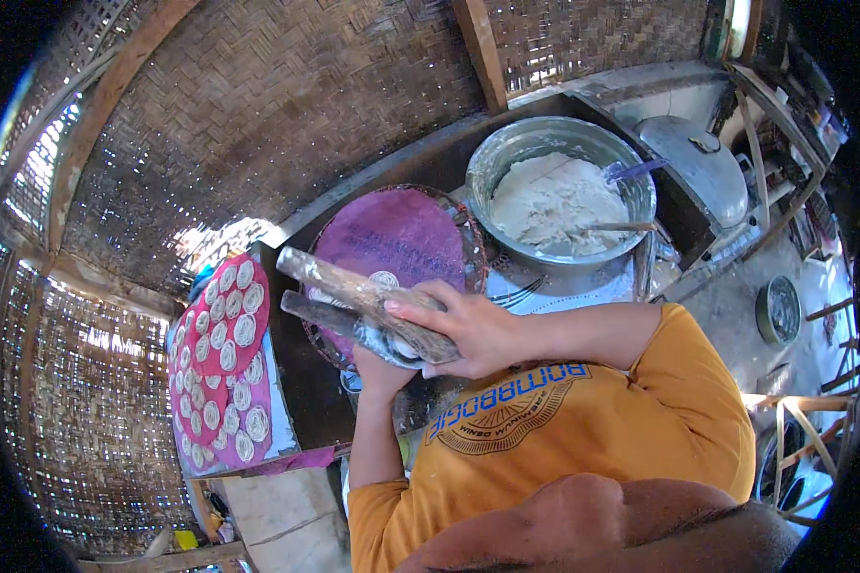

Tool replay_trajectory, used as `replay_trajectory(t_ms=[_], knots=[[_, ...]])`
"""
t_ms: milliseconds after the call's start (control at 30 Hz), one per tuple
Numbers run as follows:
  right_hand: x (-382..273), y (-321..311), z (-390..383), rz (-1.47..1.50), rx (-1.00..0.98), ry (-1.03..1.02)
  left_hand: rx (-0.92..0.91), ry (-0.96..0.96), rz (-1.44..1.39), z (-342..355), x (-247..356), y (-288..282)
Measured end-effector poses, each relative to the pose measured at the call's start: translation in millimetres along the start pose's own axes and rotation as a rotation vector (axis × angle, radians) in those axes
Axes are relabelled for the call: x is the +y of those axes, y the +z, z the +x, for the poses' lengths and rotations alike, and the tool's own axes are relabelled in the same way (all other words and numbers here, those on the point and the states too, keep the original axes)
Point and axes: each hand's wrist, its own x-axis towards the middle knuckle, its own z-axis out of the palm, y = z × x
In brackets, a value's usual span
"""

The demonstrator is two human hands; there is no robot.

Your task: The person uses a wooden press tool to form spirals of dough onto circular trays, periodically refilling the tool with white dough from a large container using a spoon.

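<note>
Both my hands are closed on a two-bar wooden hand press [354, 286] in front of my chest. My right hand [463, 329] wraps the rear end of the upper bar. Below it, my left hand [382, 371] grips the lower part, where a whitish, dough-smeared piece shows; the fingers there are partly hidden. Under the press lies a round purple cloth [392, 229] on a round tray with a dark rim [478, 244]. One white coil of dough [384, 280] sits on the cloth, just beyond the bars. The press covers the cloth's near part.
At the left, pink and purple cloths [244, 372] carry many white dough coils. A large metal basin [483, 158] of white dough, with a purple-handled tool [637, 170] and a wooden stick [621, 227], stands right of the tray. A domed metal lid [702, 177] is farther right. Woven walls close the back.
</note>
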Motion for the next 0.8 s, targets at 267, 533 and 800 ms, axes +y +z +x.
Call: replay_trajectory(t_ms=[267,533,800], knots=[[94,-18,-30,-0.243,0.019,0.140,0.412,-0.824,-0.355,-106,-103,-87],[114,-9,-43,-0.452,-0.151,0.033,0.593,-1.168,-1.769,-157,-129,-146],[100,2,-34,-0.610,-0.304,-0.111,0.313,-1.107,-2.048,-106,-76,-136]])
